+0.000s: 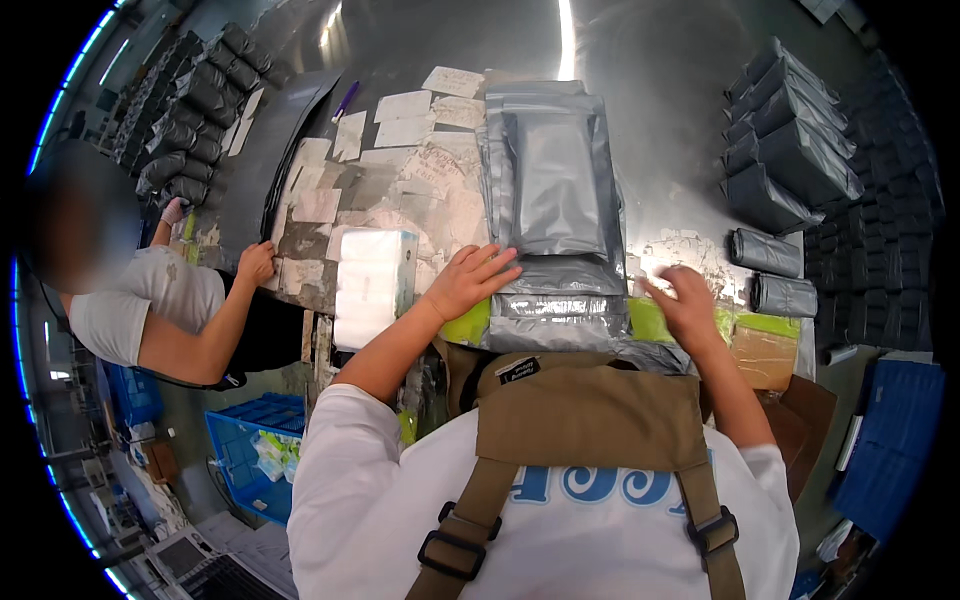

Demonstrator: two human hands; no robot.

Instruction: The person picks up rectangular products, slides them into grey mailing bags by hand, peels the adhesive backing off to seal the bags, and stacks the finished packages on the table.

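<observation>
Mailer pile (557, 190), grey, x1, 12 o'clock b/w L hand (470, 285), open, fingers on its 8 o'clock edge, & R hand (688, 308), approx 4, curled, can't tell if gripping; 1 purple pen (346, 98) at 10

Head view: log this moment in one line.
left hand: at left edge of grey plastic mailers; right hand: by lime-green strip, grip unclear; white pack: left of mailers
</observation>
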